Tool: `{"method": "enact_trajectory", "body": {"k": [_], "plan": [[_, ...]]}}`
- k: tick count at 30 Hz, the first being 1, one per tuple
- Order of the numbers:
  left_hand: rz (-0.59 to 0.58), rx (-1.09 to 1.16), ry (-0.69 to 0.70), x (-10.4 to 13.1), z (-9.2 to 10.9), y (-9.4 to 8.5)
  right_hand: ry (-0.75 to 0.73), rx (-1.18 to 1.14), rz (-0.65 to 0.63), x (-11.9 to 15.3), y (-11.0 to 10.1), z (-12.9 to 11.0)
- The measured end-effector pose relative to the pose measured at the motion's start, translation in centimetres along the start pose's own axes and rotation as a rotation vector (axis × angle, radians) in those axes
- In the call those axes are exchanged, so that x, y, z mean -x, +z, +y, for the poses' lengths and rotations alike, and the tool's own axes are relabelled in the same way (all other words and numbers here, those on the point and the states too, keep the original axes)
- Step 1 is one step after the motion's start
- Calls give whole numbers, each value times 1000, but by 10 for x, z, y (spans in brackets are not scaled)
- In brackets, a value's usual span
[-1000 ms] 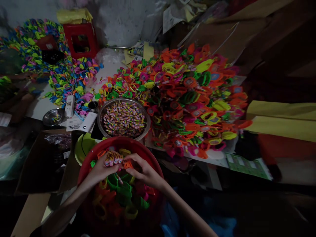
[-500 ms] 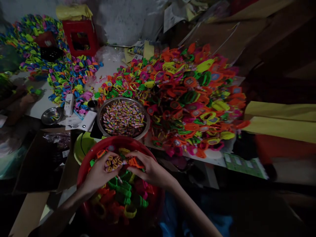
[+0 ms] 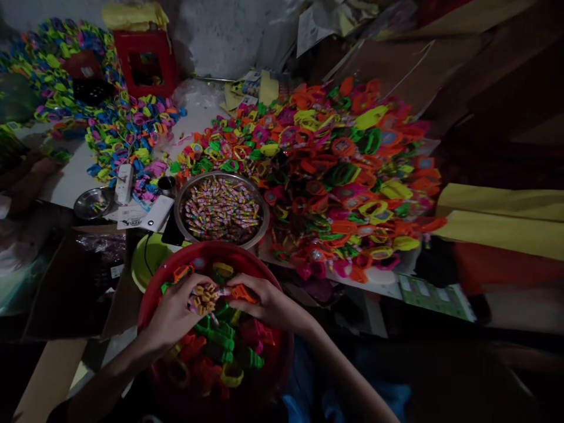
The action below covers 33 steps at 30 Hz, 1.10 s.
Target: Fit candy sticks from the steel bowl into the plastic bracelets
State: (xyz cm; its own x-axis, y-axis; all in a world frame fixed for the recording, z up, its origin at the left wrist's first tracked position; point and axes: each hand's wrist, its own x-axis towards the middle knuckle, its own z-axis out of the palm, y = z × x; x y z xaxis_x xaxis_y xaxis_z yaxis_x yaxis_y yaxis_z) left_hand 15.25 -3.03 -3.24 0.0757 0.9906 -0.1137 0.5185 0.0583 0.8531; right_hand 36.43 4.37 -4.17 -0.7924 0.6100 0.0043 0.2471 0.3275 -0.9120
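Observation:
Over the red tub (image 3: 282, 352), my left hand (image 3: 170, 317) is closed around a bunch of small wrapped candy rolls (image 3: 204, 299), their ends facing up. My right hand (image 3: 268, 305) pinches an orange toy watch (image 3: 242, 293) between thumb and fingers. A single candy roll (image 3: 223, 291) bridges the gap between the bunch and the watch; I cannot tell how firmly it is joined to the watch. Beneath both hands, loose green toy watches (image 3: 220, 338) lie in the tub among orange, yellow and pink ones.
A steel bowl (image 3: 177, 214) of candy rolls stands behind the tub, beside a large heap of toy watches (image 3: 348, 176). Left of it are a white power bank (image 3: 157, 212), a power strip (image 3: 124, 183) and a small metal dish (image 3: 81, 205). Another person's arm (image 3: 30, 182) shows at far left.
The candy rolls in my left hand have shifted slightly, and more of the orange watch shows in my right hand. The view has moved a little.

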Motion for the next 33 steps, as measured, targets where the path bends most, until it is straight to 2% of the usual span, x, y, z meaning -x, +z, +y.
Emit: {"method": "enact_trajectory", "body": {"k": [6,10,13,19,25,33], "plan": [[30,-18,69,0,1,-1,-119,57,19,2,5,4],[27,-12,88,0,0,0,-147,56,51,2,9,7],[24,16,71,0,0,-1,-115,18,41,1,9,8],[-4,82,-11,-1,-3,1,56,-129,-17,-1,6,6],[78,45,8,1,-4,7,93,-154,17,-3,11,5],[74,17,22,2,-7,13,45,-138,-5,-2,14,12]]}}
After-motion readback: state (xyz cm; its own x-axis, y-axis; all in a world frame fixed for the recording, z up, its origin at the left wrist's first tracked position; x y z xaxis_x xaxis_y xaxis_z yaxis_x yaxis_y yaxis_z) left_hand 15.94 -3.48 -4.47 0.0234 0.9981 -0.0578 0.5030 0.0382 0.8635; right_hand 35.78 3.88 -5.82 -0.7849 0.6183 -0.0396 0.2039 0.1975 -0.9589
